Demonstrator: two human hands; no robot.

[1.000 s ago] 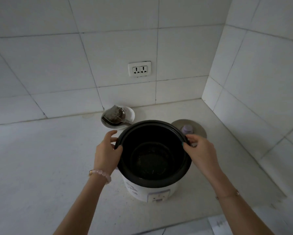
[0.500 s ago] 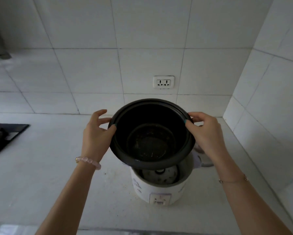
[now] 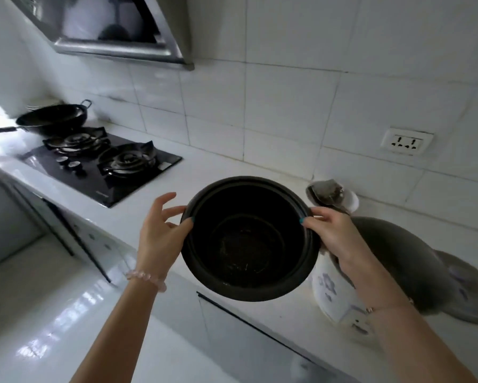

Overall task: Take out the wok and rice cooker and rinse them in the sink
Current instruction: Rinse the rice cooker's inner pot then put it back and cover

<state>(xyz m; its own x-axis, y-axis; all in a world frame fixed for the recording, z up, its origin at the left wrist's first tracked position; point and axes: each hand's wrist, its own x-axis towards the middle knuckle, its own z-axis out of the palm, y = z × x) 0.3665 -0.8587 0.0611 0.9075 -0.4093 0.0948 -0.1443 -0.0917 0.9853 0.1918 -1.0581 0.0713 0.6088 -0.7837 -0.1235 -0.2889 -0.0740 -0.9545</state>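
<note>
At centre frame, left hand and right hand pinch the rim of the inner pot. This thin hold may slip, dropping it.

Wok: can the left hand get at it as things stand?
Probably not. The left hand grips the rim of the inner pot, as does the right hand, and the wok sits beyond the stove, seemingly out of arm's reach.

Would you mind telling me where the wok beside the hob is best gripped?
Probably by its long straight handle, which sticks out to the left of the wok; come from that side. The small loop handle opposite suits a steadying second hand.
</note>
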